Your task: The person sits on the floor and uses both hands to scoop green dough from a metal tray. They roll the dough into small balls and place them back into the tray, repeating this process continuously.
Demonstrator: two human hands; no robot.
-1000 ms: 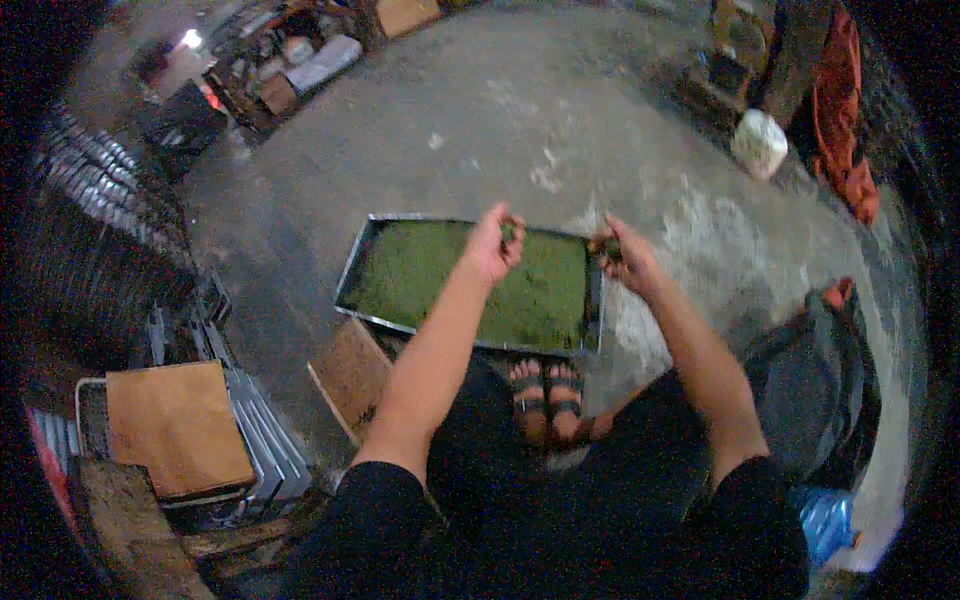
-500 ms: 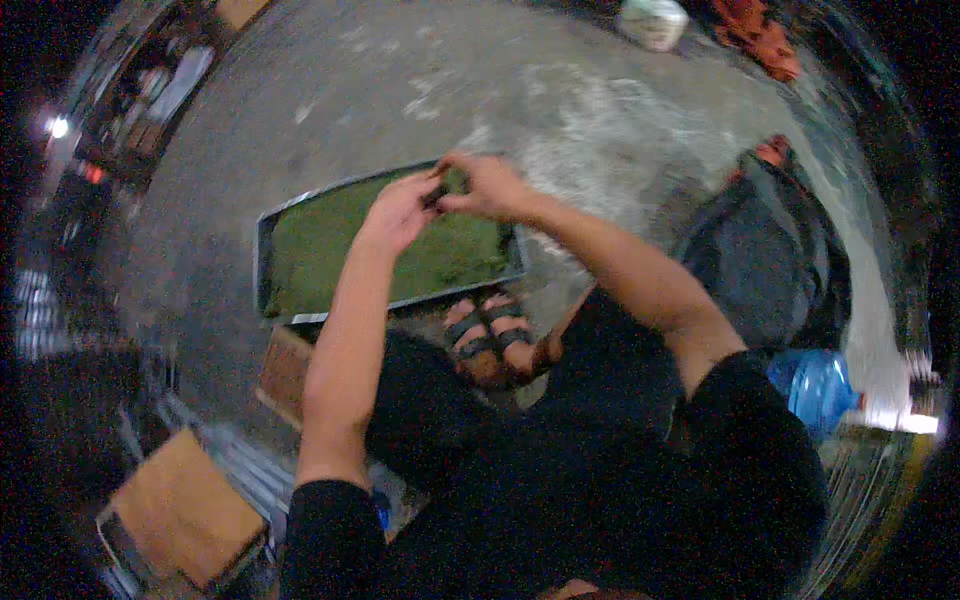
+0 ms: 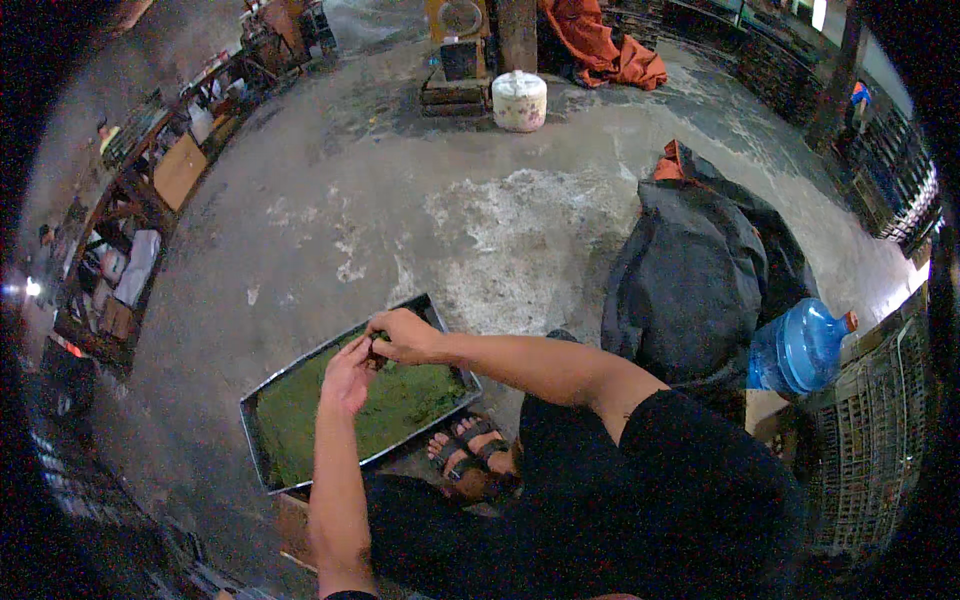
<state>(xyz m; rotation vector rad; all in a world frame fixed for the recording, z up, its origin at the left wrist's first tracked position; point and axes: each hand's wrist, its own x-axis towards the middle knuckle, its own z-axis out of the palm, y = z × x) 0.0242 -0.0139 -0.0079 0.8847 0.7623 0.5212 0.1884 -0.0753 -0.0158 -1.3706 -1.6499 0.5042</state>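
A shallow metal-rimmed tray (image 3: 247,430) lies on the floor in front of my feet, spread with green powdery material (image 3: 330,425). Above its far right part my hands meet. My left hand (image 3: 347,377) comes from below, its fingers closed against a small dark clump (image 3: 379,352). Curved over from the right, my right hand (image 3: 408,336) grips the same clump between thumb and fingers. What the clump is made of cannot be made out, as the fingers cover most of it.
A dark grey sack (image 3: 680,275) stands to the right, beside a blue water jug (image 3: 803,345). Farther off are a white tub (image 3: 520,101) and an orange tarp (image 3: 605,50). A cluttered shelf (image 3: 130,240) runs along the left. My sandalled feet (image 3: 470,450) touch the tray's near side.
The view has tilted up and turned, so the tray sits lower and more of the far floor shows. Both hands stay together over the tray, still on the dark clump.
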